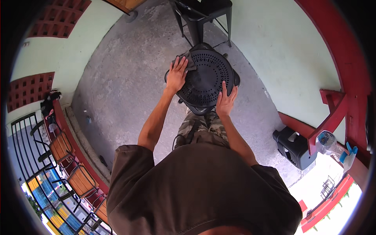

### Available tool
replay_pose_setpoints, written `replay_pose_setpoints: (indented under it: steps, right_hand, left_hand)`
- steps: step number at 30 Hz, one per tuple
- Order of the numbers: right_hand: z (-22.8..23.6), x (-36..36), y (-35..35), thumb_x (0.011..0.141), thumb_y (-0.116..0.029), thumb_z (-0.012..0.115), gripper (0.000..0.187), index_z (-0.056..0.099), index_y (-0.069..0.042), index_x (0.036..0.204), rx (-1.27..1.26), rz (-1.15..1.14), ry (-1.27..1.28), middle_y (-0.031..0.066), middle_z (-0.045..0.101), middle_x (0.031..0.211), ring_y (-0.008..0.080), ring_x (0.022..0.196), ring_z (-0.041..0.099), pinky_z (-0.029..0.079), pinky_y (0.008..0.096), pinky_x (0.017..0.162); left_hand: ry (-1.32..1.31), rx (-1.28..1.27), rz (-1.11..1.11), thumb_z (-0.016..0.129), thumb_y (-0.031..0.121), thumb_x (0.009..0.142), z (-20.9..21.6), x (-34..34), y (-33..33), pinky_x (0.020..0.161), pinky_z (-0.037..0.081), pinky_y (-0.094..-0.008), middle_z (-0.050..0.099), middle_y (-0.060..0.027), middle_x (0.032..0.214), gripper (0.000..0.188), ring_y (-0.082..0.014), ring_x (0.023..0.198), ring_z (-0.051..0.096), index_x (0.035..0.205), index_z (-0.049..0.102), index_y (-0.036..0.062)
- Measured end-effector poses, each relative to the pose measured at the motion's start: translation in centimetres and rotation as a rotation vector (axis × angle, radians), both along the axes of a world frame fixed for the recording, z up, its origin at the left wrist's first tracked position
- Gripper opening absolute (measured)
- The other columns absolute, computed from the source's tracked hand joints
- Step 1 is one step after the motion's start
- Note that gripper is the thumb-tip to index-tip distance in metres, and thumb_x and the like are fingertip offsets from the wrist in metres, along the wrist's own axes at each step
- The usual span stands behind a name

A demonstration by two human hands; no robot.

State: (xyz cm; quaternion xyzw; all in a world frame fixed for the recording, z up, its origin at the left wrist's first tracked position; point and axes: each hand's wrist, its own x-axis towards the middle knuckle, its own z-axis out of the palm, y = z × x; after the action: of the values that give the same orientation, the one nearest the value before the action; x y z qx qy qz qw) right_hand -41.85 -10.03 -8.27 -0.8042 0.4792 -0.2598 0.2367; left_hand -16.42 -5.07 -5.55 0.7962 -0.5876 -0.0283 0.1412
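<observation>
A black round stool [206, 78] with a perforated seat stands upright in front of me, close to my legs. My left hand [177, 76] lies at the seat's left edge, its fingers over a dark grey cloth [189, 60] that it holds against the rim. Part of the cloth is hidden under the fingers. On the near right edge of the seat rests my right hand [226, 101], fingers stretched out and apart, touching the rim with nothing held in them.
Another black metal stool or chair [201, 11] stands just beyond. To the right are a black speaker-like box [293, 147] on the floor and a clear spray bottle [333, 145] with a blue trigger by a red beam. Wooden-seated chairs [80, 180] line the left behind a low red ledge.
</observation>
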Motion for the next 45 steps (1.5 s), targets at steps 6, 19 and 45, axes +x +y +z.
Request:
replay_pose_setpoints:
  steps: [6,19,45]
  right_hand:
    - [-0.1,-0.4,-0.2,0.094,-0.017,0.047,0.048,0.043,-0.025,0.141,0.021,-0.042,0.006,0.0245,0.03,0.141,0.0457,0.134,0.024,0.037,0.0512,0.102]
    - [-0.1,-0.4,0.1,0.096,-0.016,0.044,0.046,0.04,-0.021,0.142,0.073,-0.002,-0.074,0.0246,0.026,0.145,0.045,0.138,0.021,0.031,0.0518,0.107]
    - [-3.3,-5.4,-3.0,0.086,-0.013,0.049,0.083,-0.003,0.001,0.149,0.424,0.349,-0.33,0.0199,0.001,0.157,0.0387,0.145,-0.003,0.01,0.0437,0.116]
  left_hand:
    - [0.14,0.089,-0.217,0.056,0.017,0.087,-0.3,-10.8,1.9,0.114,0.02,-0.0498,0.027,-0.0054,0.153,0.061,-0.0307,0.143,0.02,0.144,0.036,0.0109]
    - [-0.036,0.065,-0.307,0.052,0.013,0.088,0.7,-0.6,-3.5,0.113,0.023,-0.0476,0.029,-0.003,0.153,0.061,-0.0275,0.142,0.024,0.146,0.033,0.0133]
    - [0.089,0.038,-0.408,0.052,0.019,0.091,-0.5,-11.9,-3.1,0.113,0.02,-0.0521,0.026,-0.0046,0.154,0.056,-0.0299,0.142,0.02,0.144,0.036,0.0123]
